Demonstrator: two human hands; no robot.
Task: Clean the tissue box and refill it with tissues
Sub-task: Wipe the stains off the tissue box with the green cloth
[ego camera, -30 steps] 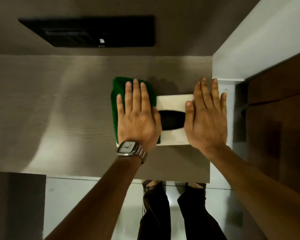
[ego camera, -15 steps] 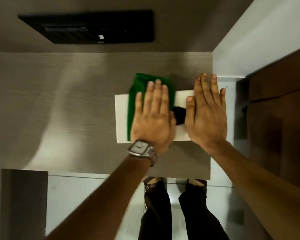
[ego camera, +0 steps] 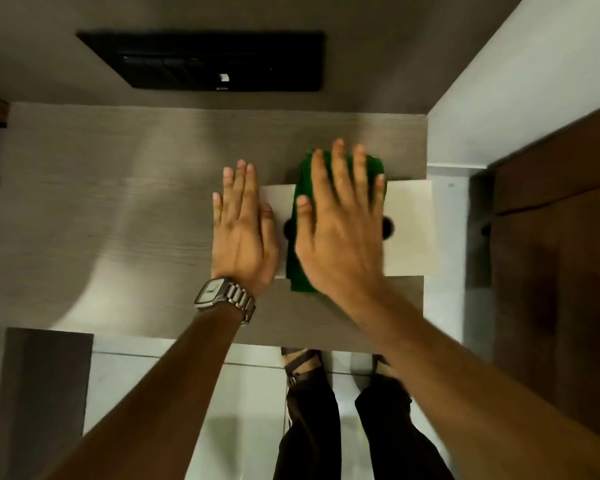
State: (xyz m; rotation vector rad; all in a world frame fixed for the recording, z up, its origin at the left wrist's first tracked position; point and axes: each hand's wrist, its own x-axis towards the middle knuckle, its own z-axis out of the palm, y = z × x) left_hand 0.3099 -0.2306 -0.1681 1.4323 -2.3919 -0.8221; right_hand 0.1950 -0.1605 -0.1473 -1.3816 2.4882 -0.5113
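A white tissue box (ego camera: 409,233) lies flat on the grey wood-grain table (ego camera: 118,220), near the table's right edge. Its dark oval opening (ego camera: 389,229) shows on either side of a green cloth (ego camera: 299,271) draped across the box's middle. My right hand (ego camera: 340,230) presses flat on the cloth, fingers spread and pointing away from me. My left hand (ego camera: 243,237), with a metal watch on its wrist, rests flat on the box's left end, fingers extended. No tissues are in view.
The box's right end reaches just past the table's right edge, next to a white wall (ego camera: 499,81) and a brown wooden panel (ego camera: 551,254). A black panel (ego camera: 215,60) is set in the surface behind the table. My legs (ego camera: 309,427) stand at the table's near edge.
The green cloth went from under my left hand to under my right hand and moved right along the box. My left hand shifted to the box's left end.
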